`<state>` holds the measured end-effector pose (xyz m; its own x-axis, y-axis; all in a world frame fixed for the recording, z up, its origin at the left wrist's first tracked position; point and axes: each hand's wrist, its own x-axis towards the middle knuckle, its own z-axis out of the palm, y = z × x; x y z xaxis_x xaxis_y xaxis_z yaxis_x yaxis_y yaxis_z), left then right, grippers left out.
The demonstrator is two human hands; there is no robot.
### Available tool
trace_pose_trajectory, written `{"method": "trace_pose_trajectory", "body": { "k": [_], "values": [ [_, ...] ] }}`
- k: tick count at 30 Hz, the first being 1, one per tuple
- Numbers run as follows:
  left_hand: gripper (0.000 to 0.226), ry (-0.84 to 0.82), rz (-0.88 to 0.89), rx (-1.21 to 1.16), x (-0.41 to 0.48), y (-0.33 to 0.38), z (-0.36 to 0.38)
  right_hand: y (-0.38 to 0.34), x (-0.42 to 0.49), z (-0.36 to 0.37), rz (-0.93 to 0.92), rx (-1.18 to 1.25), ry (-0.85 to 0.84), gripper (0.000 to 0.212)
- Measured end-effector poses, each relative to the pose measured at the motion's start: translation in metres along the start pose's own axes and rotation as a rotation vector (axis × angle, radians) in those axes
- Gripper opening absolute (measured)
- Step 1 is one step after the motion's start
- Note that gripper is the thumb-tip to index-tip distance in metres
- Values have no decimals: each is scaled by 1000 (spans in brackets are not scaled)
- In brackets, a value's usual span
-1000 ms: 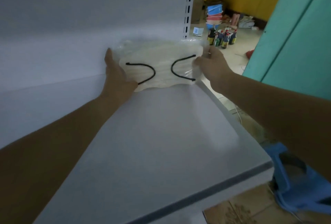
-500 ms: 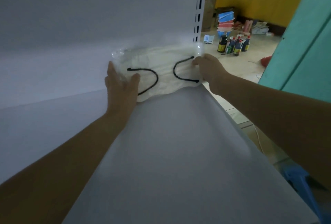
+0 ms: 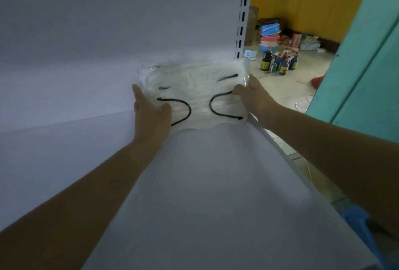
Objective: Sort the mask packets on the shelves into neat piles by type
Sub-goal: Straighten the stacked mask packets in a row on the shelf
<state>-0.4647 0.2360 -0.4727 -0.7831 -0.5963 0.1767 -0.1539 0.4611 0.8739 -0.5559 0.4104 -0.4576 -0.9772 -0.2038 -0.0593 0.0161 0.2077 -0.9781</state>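
A pile of clear plastic packets holding white masks with black ear loops lies at the back right corner of the white shelf, against the back panel. My left hand rests flat on the pile's left end, thumb laid over the top packet. My right hand holds the pile's right end, with its thumb on top and its fingers hidden behind the edge. The pile's underside is out of sight.
A slotted white upright stands behind the pile's right end. Beyond the shelf's right edge, bottles and stacked bowls stand on the floor. A teal panel rises at right, with a blue stool below it.
My left thumb has come onto the top packet and the hand lies flatter on it. My right hand has stayed at the right end. The view has shifted closer.
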Motion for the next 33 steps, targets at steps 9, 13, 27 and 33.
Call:
{"method": "trace_pose_trajectory", "body": {
  "k": [9, 13, 27, 33],
  "values": [
    [63, -16, -61, -22, -5, 3, -6, 0, 4, -2, 20, 18, 10, 31],
    [72, -29, -58, -42, -4, 2, -5, 0, 6, -2, 96, 95, -13, 46],
    [93, -82, -35, -42, -1, 1, -7, 3, 10, -8, -22, -17, -48, 29],
    [83, -151, 52, -44, -5, 2, -13, 1, 9, -14, -149, -56, -33, 19]
  ]
}}
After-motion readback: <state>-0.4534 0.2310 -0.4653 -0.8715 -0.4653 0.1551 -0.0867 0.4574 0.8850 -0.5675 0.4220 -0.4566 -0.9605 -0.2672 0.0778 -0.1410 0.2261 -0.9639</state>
